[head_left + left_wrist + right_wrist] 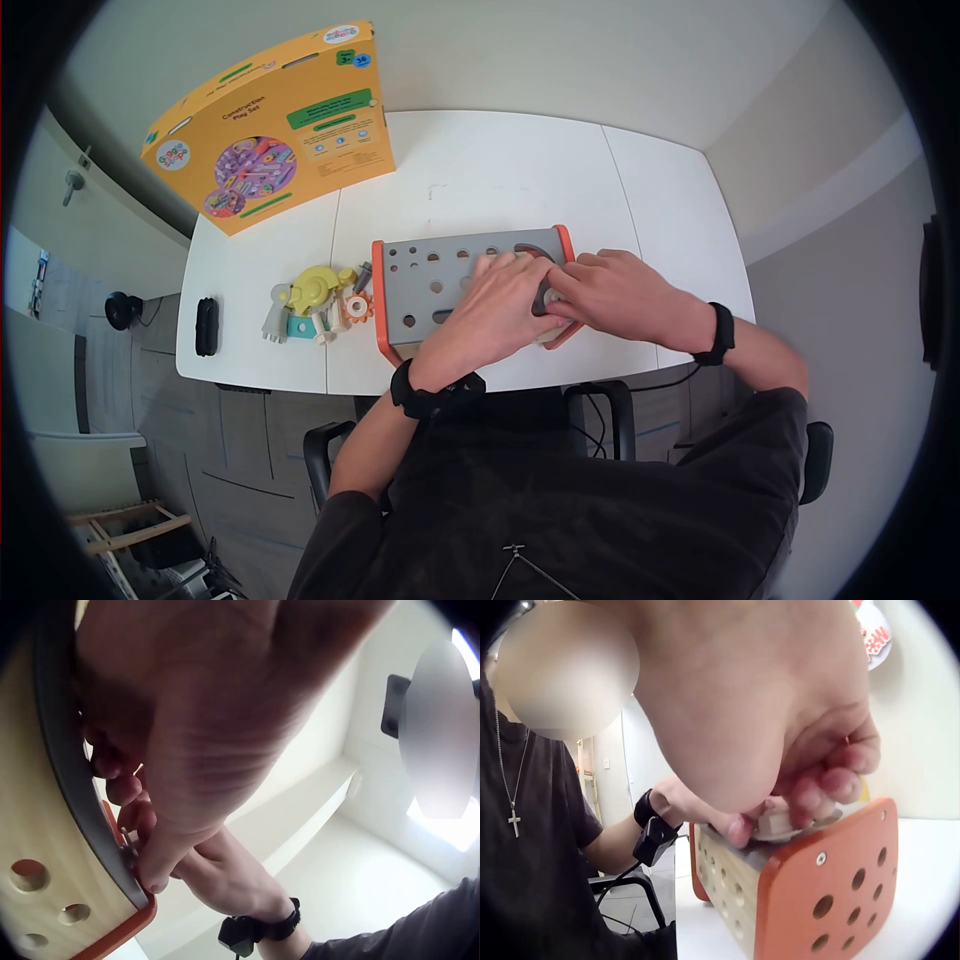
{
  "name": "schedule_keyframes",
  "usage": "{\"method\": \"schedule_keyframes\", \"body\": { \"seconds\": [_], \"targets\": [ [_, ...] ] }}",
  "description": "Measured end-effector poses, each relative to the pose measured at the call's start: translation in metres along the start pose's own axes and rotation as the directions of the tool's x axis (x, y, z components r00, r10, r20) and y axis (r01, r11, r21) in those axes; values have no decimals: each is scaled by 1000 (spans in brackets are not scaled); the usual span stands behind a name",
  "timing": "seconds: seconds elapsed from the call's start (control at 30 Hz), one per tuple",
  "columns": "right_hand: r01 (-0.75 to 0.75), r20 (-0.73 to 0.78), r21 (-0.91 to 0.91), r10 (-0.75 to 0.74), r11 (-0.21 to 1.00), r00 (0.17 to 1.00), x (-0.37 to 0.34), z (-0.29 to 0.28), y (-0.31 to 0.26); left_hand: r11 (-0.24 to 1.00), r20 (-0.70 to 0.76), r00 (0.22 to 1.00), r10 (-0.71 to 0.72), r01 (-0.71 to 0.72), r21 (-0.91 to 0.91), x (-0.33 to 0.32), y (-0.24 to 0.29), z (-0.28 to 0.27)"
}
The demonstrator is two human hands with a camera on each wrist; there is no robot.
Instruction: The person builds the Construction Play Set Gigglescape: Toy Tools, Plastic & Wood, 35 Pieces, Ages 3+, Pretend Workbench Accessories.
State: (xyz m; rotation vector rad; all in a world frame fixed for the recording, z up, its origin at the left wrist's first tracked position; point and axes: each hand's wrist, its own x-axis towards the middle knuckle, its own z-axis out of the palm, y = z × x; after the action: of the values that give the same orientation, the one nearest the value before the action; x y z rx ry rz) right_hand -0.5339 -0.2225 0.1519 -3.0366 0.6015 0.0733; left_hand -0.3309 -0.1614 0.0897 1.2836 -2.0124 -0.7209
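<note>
A toy workbench box (405, 290) with a holed grey top, wooden sides and orange end panels stands before me. Both hands meet over its right end. My right hand (630, 300) comes in from the right, fingers curled, and pinches a small pale piece (775, 825) at the grey top, beside the orange end panel (840, 892). Palm down, my left hand (495, 310) lies across the top, its thumb close to the front edge and near that piece. I cannot tell what the left fingers grip. A curved dark grey part (540, 248) shows behind the fingers.
Left of the box lies a pile of toy parts: a yellow piece (315, 287), an orange gear (357, 307) and a teal block (300, 327) among them. A black case (207, 327) sits near the left table edge. The yellow play set carton (275, 130) stands at the back left.
</note>
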Motion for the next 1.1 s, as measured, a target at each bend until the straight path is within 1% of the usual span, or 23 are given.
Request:
{"method": "schedule_keyframes", "body": {
  "seconds": [0.03, 0.07, 0.1, 0.2, 0.3, 0.33, 0.37, 0.4, 0.5, 0.6, 0.63, 0.7, 0.73, 0.8, 0.83, 0.87, 0.9, 0.97, 1.0, 1.03, 1.07, 1.1],
  "targets": [
    [-92, 100, -8, 93, 996, 991, 3, -1, -5, 1000, -9, 1000, -4, 4, -4, 0, 0, 1],
    [-182, 197, -25, 183, 983, 963, 8, -4, -11, 1000, -14, 1000, -2, 2, 1, -1, 1, 2],
    [-267, 290, -50, 269, 963, 918, 11, -8, -15, 1000, -20, 1000, -1, 1, 8, -1, 3, 2],
    [-376, 464, 18, 325, 927, 824, 13, -28, -13, 1000, -4, 1000, 26, -26, 9, -1, -5, 5],
    [-373, 513, 125, 262, 919, 817, 9, -41, -10, 996, 33, 996, 83, -83, -20, -2, -13, 3],
    [-252, 353, 163, 183, 954, 918, 4, -35, -6, 994, 46, 993, 106, -104, -33, -2, -14, 2],
    [-124, 178, 178, 92, 976, 980, -3, -24, 0, 994, 50, 994, 102, -100, -38, -2, -15, 2],
    [9, -3, 170, -8, 985, 1000, -7, -16, 3, 995, 54, 994, 97, -95, -40, -1, -16, 2],
    [27, 121, 139, -44, 990, 992, -6, -13, 4, 997, 88, 994, 67, -64, -36, -1, -10, -5],
    [89, 20, 83, -90, 993, 996, 0, -6, 7, 999, 102, 994, 47, -46, -16, -2, -6, -8],
    [43, 42, 60, -46, 997, 998, 1, -5, 6, 999, 101, 994, 44, -43, -7, -2, -5, -7],
    [-45, 84, 13, 44, 999, 996, 3, -4, 3, 997, 49, 997, 66, -64, -31, -4, -6, -2],
    [-100, 201, 13, 95, 995, 975, 6, -6, 1, 996, 23, 997, 77, -76, -42, -4, -7, -1],
    [-210, 425, -6, 193, 978, 884, 12, -20, -5, 997, 46, 997, 59, -57, -48, -4, -4, -3],
    [-278, 480, 146, 178, 949, 859, 10, -28, -6, 998, 56, 997, 50, -47, -50, -4, -3, -5],
    [-346, 531, 291, 150, 892, 834, 8, -36, -6, 998, 61, 997, 41, -38, -50, -4, -2, -6],
    [-412, 577, 420, 113, 808, 809, 7, -40, -5, 998, 64, 997, 32, -29, -50, -4, -2, -6],
    [-248, 365, 281, 136, 927, 921, 1, -36, -11, 999, 88, 996, 24, -21, -34, -5, 0, -9],
    [-181, 252, 190, 130, 965, 959, -4, -33, -13, 1000, 111, 993, 28, -26, -17, -4, 2, -12],
    [-95, 131, 115, 79, 989, 988, -6, -23, -9, 999, 135, 990, 32, -32, 1, -4, 3, -13],
    [-14, 14, 29, 13, 999, 1000, -7, -8, -4, 998, 82, 995, 53, -55, 16, -4, 4, -12],
    [60, -97, -66, -67, 996, 993, -7, 2, 1, 997, 28, 997, 73, -74, 33, -7, 5, -10]
  ]
}}
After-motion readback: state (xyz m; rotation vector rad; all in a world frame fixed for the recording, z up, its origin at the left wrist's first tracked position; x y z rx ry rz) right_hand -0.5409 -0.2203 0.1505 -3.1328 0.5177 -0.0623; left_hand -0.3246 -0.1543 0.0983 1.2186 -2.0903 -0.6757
